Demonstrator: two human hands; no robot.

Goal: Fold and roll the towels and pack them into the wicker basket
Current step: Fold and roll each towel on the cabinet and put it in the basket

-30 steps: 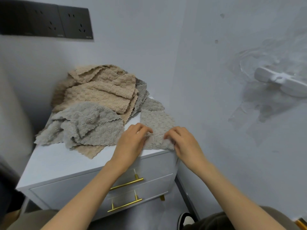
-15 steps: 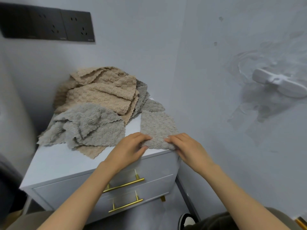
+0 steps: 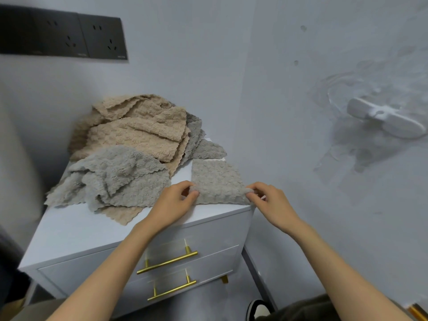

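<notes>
A small grey towel point(image 3: 215, 179) lies folded flat at the front right corner of the white cabinet top point(image 3: 76, 230). My left hand point(image 3: 173, 205) pinches its near left corner and my right hand point(image 3: 271, 202) pinches its near right corner, at the cabinet's edge. Behind and to the left lies a loose heap: a crumpled grey towel point(image 3: 120, 179) in front and beige towels point(image 3: 139, 128) piled against the wall. No wicker basket is in view.
The cabinet has two drawers with gold handles point(image 3: 166, 262). Walls close it in behind and on the right, where a white fixture point(image 3: 384, 121) sticks out. Black wall sockets point(image 3: 62, 38) sit at the upper left. A shoe point(image 3: 257, 309) shows below.
My hands have moved apart along the towel's near edge, each to a corner. The edge now lies spread wider at the cabinet's front.
</notes>
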